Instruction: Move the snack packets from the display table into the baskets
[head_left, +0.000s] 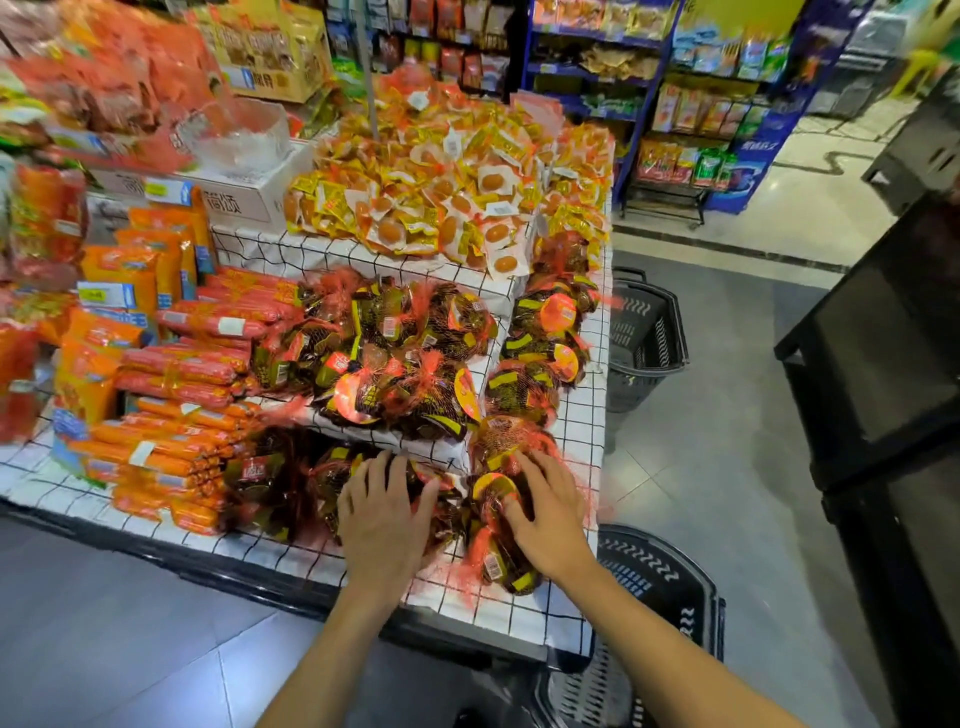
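Left hand (384, 519) and right hand (545, 514) are both spread flat on the netted snack packets (493, 558) at the table's (519, 618) 6 o'clock edge, probably just resting there. One basket (660, 571) is at 5 o'clock, another basket (644, 332) at 3.

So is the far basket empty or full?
Looks empty: the far basket shows only its bare dark walls inside, though the table hides one edge.

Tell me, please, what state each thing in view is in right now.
left hand, open, flat on a net bag of snack packets
right hand, open, fingers spread on the neighbouring net bag
near basket, on the floor at the table's corner, no packets visible inside
far basket, on the floor, no packets visible inside
display table, piled with packets
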